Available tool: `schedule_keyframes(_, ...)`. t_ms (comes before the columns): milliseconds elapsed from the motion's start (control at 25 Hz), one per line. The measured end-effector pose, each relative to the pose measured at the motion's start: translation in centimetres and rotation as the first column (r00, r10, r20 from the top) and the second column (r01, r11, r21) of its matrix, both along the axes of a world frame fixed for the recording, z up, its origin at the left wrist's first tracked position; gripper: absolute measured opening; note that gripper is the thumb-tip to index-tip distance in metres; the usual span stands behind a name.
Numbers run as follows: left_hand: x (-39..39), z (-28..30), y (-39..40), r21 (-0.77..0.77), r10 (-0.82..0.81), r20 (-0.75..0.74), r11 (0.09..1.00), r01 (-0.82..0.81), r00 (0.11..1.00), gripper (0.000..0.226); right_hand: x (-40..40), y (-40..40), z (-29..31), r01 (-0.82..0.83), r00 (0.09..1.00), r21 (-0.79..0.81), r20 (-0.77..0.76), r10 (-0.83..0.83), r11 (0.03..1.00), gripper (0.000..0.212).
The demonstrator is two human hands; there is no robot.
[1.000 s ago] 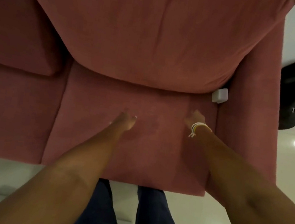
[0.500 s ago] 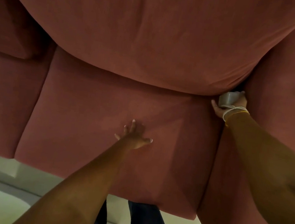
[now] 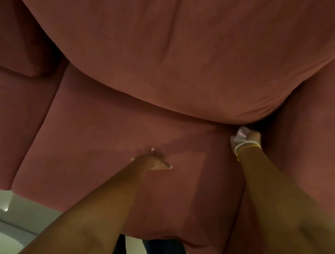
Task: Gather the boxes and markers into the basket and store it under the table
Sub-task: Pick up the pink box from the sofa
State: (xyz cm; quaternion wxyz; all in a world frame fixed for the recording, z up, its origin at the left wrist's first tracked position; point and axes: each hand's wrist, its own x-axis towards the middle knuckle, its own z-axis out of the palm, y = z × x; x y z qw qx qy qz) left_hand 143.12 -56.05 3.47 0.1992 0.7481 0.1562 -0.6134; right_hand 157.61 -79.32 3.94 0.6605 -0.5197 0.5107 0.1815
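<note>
Pink sofa seat braces my flat, spread left hand; my right hand, centre right, clamps the small box.

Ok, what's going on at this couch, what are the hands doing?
A person is leaning over a pink sofa. The right hand is at the back corner of the seat, beside the armrest, closed around a small pale box that is blurred. The left hand presses flat on the seat cushion and holds nothing. No basket or markers are in view.
</note>
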Motion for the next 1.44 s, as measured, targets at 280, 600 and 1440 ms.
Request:
schedule_keyframes(280, 1.3, 8.5, 3.6, -0.071, 0.272, 0.332, 0.962, -0.264, 0.903, 0.062, -7.7, 7.7, 6.8, -0.059, 0.998, 0.154, -0.022, 0.063, 0.986, 0.023)
schedule_keyframes(600, -5.5, 19.5, 14.9, -0.356, 0.709, 0.392, 0.705, -0.614, 0.586, 0.072, -14.5, 23.0, 18.2, -0.506, 0.862, 0.11, 0.022, 0.507, 0.856, 0.042)
schedule_keyframes(1440, -36.6, 21.5, 56.5, -0.466, 0.897, 0.041, -0.372, -0.803, -0.439, 0.021, -36.7, 72.5, 21.8, -0.992, 0.025, 0.126, 0.069, 0.997, 0.016, 0.016)
